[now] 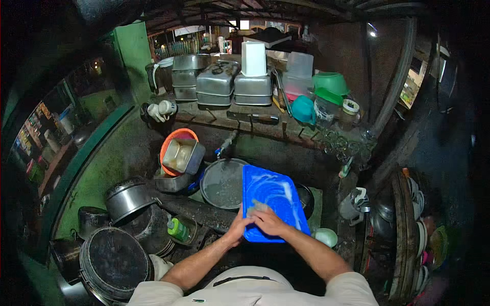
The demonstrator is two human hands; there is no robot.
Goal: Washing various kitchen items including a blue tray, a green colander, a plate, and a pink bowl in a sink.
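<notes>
A blue plastic rectangular lid or tray with white suds across its face is tilted up before me. My left hand grips its lower left edge. On its soapy surface, my right hand presses what looks like a pale sponge or scrubber, partly hidden by the fingers. Behind the blue piece lies a round metal pan or basin that seems to hold water, under a tap with a blue handle. A dark pan shows partly behind its right edge.
An orange basin holds a metal container at the left. Pots and a large round lidded pot stand lower left, near a green soap bottle. A knife lies on the back shelf below stacked metal containers. Plates fill a rack at right.
</notes>
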